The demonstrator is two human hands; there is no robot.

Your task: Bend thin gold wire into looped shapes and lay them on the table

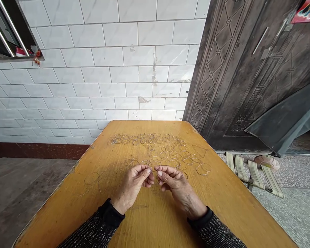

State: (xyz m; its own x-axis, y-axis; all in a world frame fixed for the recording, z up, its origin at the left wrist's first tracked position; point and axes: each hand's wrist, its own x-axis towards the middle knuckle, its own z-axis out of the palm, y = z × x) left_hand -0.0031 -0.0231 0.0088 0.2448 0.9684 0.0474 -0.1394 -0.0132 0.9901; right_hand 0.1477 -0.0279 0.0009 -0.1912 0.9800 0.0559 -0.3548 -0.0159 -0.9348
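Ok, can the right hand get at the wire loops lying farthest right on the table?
Probably yes: the right hand is close by, with nothing tall seen between it and those wire loops. Its fingers are pinched together, so may need freeing first.

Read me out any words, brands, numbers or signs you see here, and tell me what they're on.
No text can be read for certain.
Red printed piece, top right: coloured marks, cut off by the picture's edge; I can't tell whether they are lettering.
Dark door, low raised pattern: too small and dark to tell ornament from characters.
Table and wire loops: no lettering visible.
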